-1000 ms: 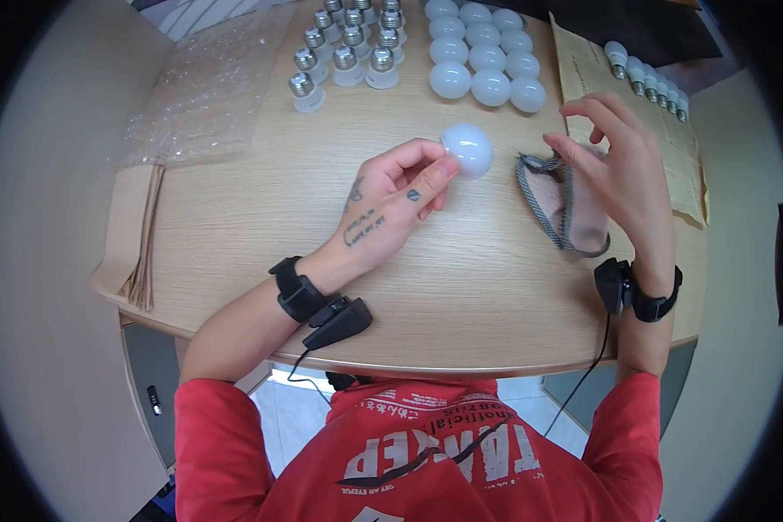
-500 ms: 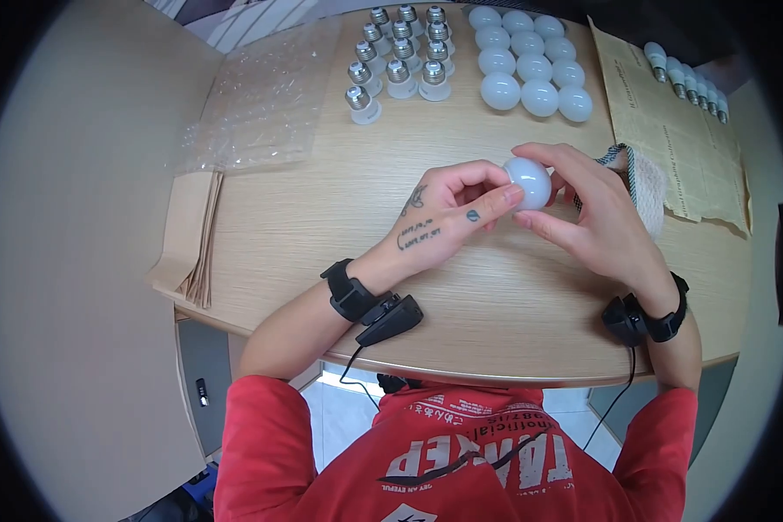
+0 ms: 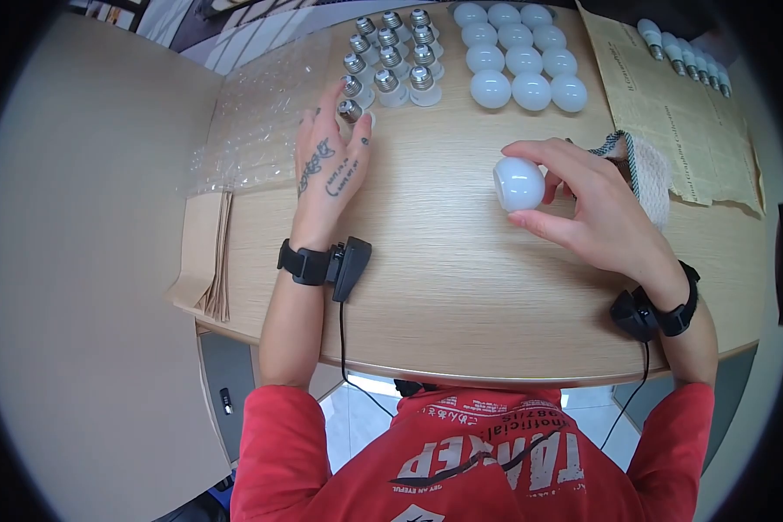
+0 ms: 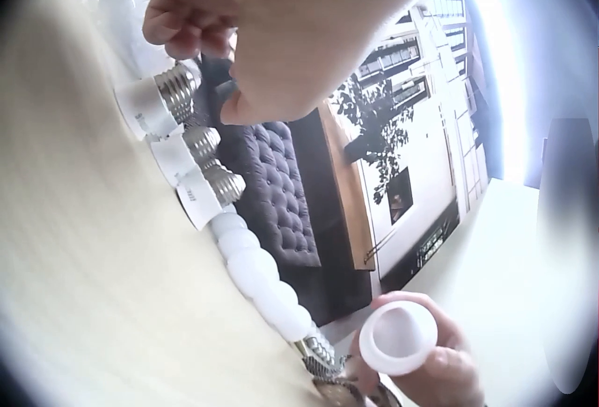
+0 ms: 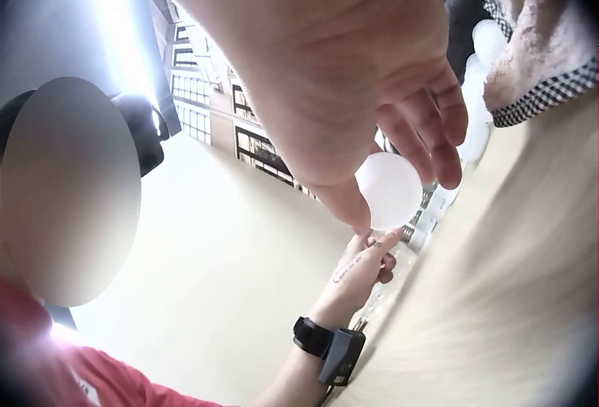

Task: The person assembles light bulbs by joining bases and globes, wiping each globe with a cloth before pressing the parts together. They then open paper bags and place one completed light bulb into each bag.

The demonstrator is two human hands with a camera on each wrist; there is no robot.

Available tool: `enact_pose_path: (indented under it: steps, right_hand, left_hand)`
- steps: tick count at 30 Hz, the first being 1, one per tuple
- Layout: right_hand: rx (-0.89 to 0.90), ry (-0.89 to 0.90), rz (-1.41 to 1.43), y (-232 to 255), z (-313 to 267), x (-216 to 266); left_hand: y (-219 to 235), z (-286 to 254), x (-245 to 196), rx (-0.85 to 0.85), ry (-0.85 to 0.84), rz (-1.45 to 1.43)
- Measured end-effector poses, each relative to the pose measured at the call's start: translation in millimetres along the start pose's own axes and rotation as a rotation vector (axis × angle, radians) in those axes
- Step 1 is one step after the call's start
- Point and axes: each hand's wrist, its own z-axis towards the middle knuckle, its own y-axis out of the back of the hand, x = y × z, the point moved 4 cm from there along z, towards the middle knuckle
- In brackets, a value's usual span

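Observation:
My right hand (image 3: pixel 596 204) pinches a round white bulb cover (image 3: pixel 520 184) between thumb and fingers, above the table. In the left wrist view the hollow opening of this bulb cover (image 4: pixel 398 337) shows. My left hand (image 3: pixel 332 161) reaches to the near left corner of the rows of bulb bases, its fingers and thumb spread about the nearest bulb base (image 3: pixel 351 111). These bases stand upright, white below with silver screw caps on top. From the left wrist, my left hand (image 4: pixel 271 42) is seen right above the screw caps, fingers loosely bent.
Several white bulb covers (image 3: pixel 524 61) stand in rows at the back. Finished-looking bulbs (image 3: pixel 689 59) lie on brown paper (image 3: pixel 670 122) at right. A checked-edged cloth (image 3: pixel 648 178) lies behind my right hand. Bubble wrap (image 3: pixel 261 122) and folded brown bags (image 3: pixel 204 252) lie at left.
Both hands came together at the bulb cover, and it passed from my left hand to my right. My left hand then moved left and away to the bulb bases.

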Motion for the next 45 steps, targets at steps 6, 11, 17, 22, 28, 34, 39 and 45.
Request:
enact_pose_path:
  steps: [6, 11, 17, 22, 28, 34, 39, 45]
  right_hand:
    - [0.004, 0.001, 0.005, 0.6, -0.4, 0.7]
    - [-0.014, 0.017, 0.020, 0.9, -0.6, 0.1]
    - [-0.084, 0.039, 0.012, 4.2, 0.2, -0.4]
    - [-0.169, 0.095, -0.014, 7.3, 0.7, 1.6]
    - [-0.212, 0.126, 0.003, 6.5, 0.1, 3.9]
    - [-0.184, 0.131, 0.001, 4.5, 0.2, 3.2]
    - [-0.165, 0.122, 0.008, 1.2, 0.8, 1.8]
    - [-0.140, 0.105, 0.018, -1.7, 1.7, 0.0]
  left_hand:
    - [-3.1, 0.6, 5.8, 0.162, 0.069, -0.008]
    - [-0.5, 0.6, 4.4, 0.232, 0.176, -0.073]
    - [-2.2, -8.4, -27.2, 0.431, 0.352, -0.802]
    - [-5.5, -23.2, -53.0, 0.530, 0.359, -1.108]
    - [-12.0, -35.9, -67.1, 0.624, 0.363, -1.213]
    - [-17.2, -45.5, -76.5, 0.668, 0.383, -1.227]
    - [-19.1, -49.9, -79.0, 0.683, 0.378, -1.238]
    - [-19.9, -56.6, -84.5, 0.745, 0.381, -1.251]
